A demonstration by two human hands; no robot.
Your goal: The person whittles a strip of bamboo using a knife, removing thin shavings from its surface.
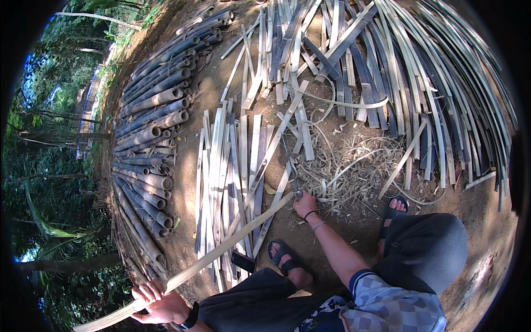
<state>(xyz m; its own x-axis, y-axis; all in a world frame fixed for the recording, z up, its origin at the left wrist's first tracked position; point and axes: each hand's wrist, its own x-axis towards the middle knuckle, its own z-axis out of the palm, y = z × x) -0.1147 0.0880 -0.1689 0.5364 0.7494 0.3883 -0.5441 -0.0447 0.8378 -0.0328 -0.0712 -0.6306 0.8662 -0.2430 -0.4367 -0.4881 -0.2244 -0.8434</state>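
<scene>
My left hand (160, 303), at the lower left, is wrapped round a long pale bamboo strip (227, 243). The strip slants up to the right, and its far end lies close beside my right hand (305, 205). That hand is closed on the handle of a knife (293, 176), whose narrow dark blade points away from me. Past the blade, another bamboo slat (279, 138) lies slanted over the pile. Whether the blade touches the strip I cannot tell.
Split bamboo slats (221, 182) lie between my feet and the stacked bamboo poles (160, 119) at left. Curled shavings (359, 171) cover the ground ahead. Long thin strips (437, 83) fan out at the far right. A black phone-like object (243, 261) rests near my sandal (287, 260).
</scene>
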